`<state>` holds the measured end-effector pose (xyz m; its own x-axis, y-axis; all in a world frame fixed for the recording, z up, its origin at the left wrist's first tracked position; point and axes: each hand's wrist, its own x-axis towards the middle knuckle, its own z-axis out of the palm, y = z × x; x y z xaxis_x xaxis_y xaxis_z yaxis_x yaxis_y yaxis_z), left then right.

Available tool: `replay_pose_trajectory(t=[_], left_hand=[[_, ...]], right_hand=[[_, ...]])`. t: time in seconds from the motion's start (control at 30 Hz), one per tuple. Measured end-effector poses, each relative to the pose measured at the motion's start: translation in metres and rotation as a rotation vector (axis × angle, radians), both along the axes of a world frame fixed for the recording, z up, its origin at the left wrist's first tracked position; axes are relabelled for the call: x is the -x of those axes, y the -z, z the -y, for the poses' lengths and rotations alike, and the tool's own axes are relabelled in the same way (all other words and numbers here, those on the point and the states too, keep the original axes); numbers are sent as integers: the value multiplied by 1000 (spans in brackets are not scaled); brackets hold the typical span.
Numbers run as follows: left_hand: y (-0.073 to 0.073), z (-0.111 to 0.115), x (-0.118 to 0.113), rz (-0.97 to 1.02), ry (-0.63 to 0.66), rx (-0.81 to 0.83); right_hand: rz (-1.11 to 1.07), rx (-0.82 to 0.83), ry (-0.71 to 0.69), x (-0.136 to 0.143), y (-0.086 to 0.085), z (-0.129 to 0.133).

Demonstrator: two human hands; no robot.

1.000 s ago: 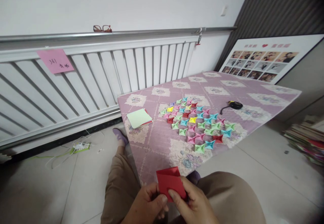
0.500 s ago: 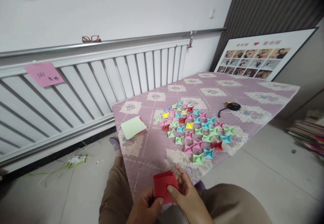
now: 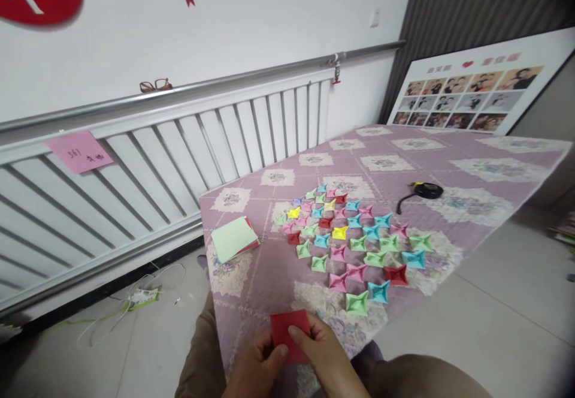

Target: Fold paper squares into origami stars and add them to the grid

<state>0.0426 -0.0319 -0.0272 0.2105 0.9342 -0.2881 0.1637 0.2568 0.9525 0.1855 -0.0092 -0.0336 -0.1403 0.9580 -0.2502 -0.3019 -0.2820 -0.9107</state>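
A folded square of red paper (image 3: 287, 320) is held between both hands above the near edge of the table. My left hand (image 3: 259, 359) pinches its lower left side, thumb on top. From the right, my right hand (image 3: 321, 347) grips it with the thumb pressed on its face and the fingers behind. Beyond the hands, several small folded paper shapes (image 3: 339, 232) with pointed corners stand in rough rows, in green, pink, blue, yellow and red. To the left lies a stack of paper sheets (image 3: 233, 237), pale green on top with red showing below.
A purple patterned cloth (image 3: 269, 278) covers the table. A black tape measure (image 3: 427, 190) lies at the right. Behind are a white radiator (image 3: 251, 125) with a pink note (image 3: 81, 151), glasses (image 3: 156, 84) on the pipe, and a photo board (image 3: 467, 95). A power strip (image 3: 144, 297) lies on the floor.
The red paper's upper part, loosely folded with an open edge before, now lies flatter. My right fingers have closed in behind it. The camera view has tilted and shifted slightly.
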Motion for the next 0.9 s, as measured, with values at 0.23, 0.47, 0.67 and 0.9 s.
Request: replay_pose_trajectory(t=[0.23, 0.47, 0.67, 0.9], left_hand=[[12, -5, -8, -8, -140, 52], [-6, -5, -11, 27, -68, 60], [-17, -6, -14, 29, -65, 78], [-16, -4, -16, 14, -88, 56]], right_hand=[[110, -60, -59, -9, -4, -3], [163, -52, -74, -12, -5, -7], [125, 7, -52, -14, -5, -9], [35, 20, -11, -17, -4, -10]])
